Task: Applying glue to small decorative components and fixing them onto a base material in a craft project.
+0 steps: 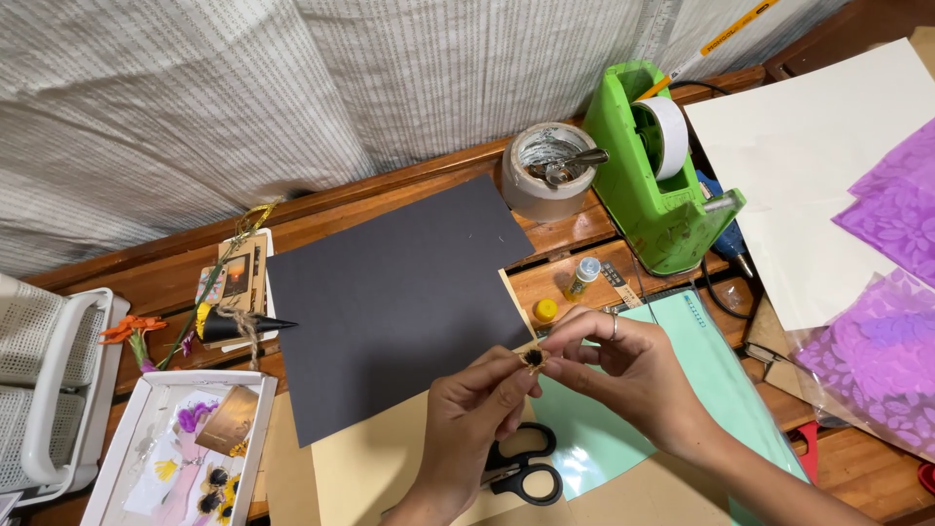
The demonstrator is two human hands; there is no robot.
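My left hand and my right hand meet at the fingertips over the front edge of a dark grey sheet of paper. Between them they pinch a small dried flower with a dark centre and pale yellow petals. A ring sits on one finger of the right hand. Black-handled scissors lie just under my left wrist on a tan sheet. A pale green sheet lies beneath my right hand.
A green tape dispenser, a tape roll holding metal clips and a small glue bottle stand at the back. White tray of pressed flowers front left; black paper cone, orange flower. Purple patterned sheets right.
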